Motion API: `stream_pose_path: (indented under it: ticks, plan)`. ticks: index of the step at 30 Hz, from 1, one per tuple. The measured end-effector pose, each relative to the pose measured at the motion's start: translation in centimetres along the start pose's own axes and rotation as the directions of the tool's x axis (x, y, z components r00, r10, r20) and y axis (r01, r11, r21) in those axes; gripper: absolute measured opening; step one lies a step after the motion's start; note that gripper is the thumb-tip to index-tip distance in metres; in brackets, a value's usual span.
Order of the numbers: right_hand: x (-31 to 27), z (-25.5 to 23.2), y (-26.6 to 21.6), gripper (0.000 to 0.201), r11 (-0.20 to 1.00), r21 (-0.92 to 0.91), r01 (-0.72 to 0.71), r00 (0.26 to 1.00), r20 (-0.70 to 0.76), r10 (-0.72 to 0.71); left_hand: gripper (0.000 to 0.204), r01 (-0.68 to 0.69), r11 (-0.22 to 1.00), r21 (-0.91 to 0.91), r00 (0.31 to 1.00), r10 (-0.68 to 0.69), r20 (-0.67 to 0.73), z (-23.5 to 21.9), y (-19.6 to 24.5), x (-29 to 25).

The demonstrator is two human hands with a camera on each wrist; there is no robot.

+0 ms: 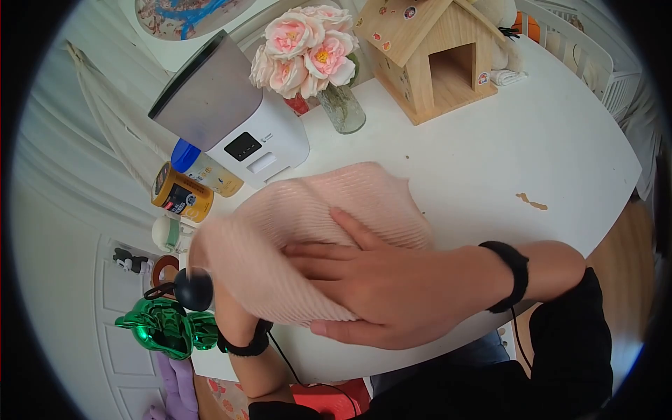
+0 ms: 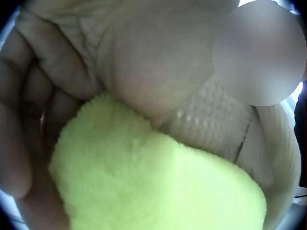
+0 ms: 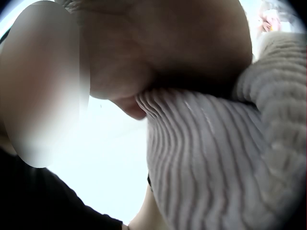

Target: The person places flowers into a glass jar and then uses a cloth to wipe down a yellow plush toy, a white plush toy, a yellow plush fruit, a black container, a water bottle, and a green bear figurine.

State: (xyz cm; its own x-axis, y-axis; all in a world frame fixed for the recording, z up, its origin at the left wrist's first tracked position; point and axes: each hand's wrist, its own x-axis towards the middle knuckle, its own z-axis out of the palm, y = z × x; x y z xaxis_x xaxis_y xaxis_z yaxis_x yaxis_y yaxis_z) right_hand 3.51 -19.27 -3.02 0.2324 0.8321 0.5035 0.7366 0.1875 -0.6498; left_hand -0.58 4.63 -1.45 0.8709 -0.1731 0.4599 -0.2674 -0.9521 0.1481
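Observation:
A pink ribbed knit piece [image 1: 329,203], soft and folded, is held up over the white table. My right hand [image 1: 399,287] lies back-up on it and grips its near edge, thumb along the bottom and some fingers inside the fold. In the right wrist view the ribbed fabric [image 3: 206,158] bunches under that palm. My left hand [image 2: 62,62] is covered by the knit in the head view; only its wrist shows. The left wrist view has its fingers bent around a fluffy yellow piece [image 2: 158,172], with the knit's textured inner side [image 2: 206,120] behind.
At the back stand a white dispenser [image 1: 273,133], pink roses in a glass vase [image 1: 343,112] and a wooden house [image 1: 441,70]. A yellow tin [image 1: 185,196], a blue-lidded jar [image 1: 217,175] and a shiny green figure [image 1: 161,329] line the left side. Cables hang from both wrists.

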Motion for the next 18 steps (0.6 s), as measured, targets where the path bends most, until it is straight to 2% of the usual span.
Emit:
stream_pose_path:
  ticks: [2,4,5,6,7,8,9,10,11,12,14,15,16,17,18]
  plan:
    - [-0.3,1.1,0.9,0.053,0.926,-0.376,-0.034,0.996,-0.086,0.002,0.026,0.076,0.997,0.02,0.993,-0.078,0.084,-0.1,-0.6,0.2]
    - [-0.1,1.1,2.4,0.055,0.901,-0.429,-0.065,0.99,-0.141,0.004,0.021,0.154,0.987,0.048,0.974,-0.16,0.162,-0.7,-0.2,0.8]
    - [0.1,1.0,3.7,0.052,0.903,-0.405,-0.143,0.958,-0.287,0.023,0.031,0.362,0.931,-0.039,0.895,-0.336,0.294,-1.3,1.1,1.4]
    - [0.3,0.9,4.9,0.05,0.904,-0.369,-0.217,0.904,-0.426,0.043,0.031,0.361,0.932,-0.036,0.896,-0.336,0.291,-0.3,0.6,1.7]
    - [0.1,0.8,6.3,0.045,0.912,-0.328,-0.247,0.904,-0.417,0.095,0.039,0.266,0.949,-0.167,0.961,-0.247,0.126,1.3,-0.5,1.7]
    - [0.1,0.2,6.7,0.043,0.916,-0.288,-0.278,0.902,-0.407,0.146,0.049,0.145,0.95,-0.277,0.985,-0.166,-0.055,1.9,-0.4,2.2]
    - [0.0,-0.4,6.9,0.042,0.875,-0.087,-0.477,0.837,-0.348,0.422,0.049,0.142,0.951,-0.276,0.985,-0.164,-0.059,1.9,0.0,2.4]
    - [0.0,-0.9,7.1,0.043,0.747,0.096,-0.658,0.715,-0.233,0.659,0.055,0.236,0.872,-0.43,0.972,-0.218,0.091,1.5,0.7,2.7]
    - [-0.1,-1.3,7.8,0.043,0.747,0.094,-0.658,0.714,-0.237,0.659,0.063,0.34,0.759,-0.555,0.939,-0.239,0.248,1.1,1.4,3.1]
    - [-0.3,-1.5,8.9,0.045,0.745,0.06,-0.664,0.721,-0.214,0.659,0.063,0.337,0.759,-0.557,0.94,-0.235,0.248,0.6,1.5,3.1]
    - [-0.6,-2.2,9.7,0.047,0.741,0.03,-0.671,0.724,-0.19,0.663,0.071,0.339,0.779,-0.528,0.915,-0.142,0.378,-0.4,1.0,2.8]
    - [-0.6,-2.7,9.6,0.047,0.618,0.289,-0.731,0.616,-0.111,0.78,0.071,0.339,0.78,-0.526,0.915,-0.142,0.379,-0.5,0.7,2.5]
    - [-0.4,-3.0,9.4,0.048,0.435,0.515,-0.739,0.511,0.008,0.859,0.073,0.237,0.855,-0.461,0.93,-0.062,0.361,-0.6,0.4,2.3]
    - [-0.1,-2.7,9.0,0.048,0.437,0.515,-0.737,0.515,0.01,0.857,0.075,0.129,0.912,-0.39,0.936,0.018,0.35,-0.6,0.1,2.1]
    - [0.1,-1.8,8.4,0.048,0.492,0.538,-0.684,0.596,0.025,0.802,0.075,0.131,0.912,-0.389,0.937,0.014,0.35,-0.6,0.3,2.1]
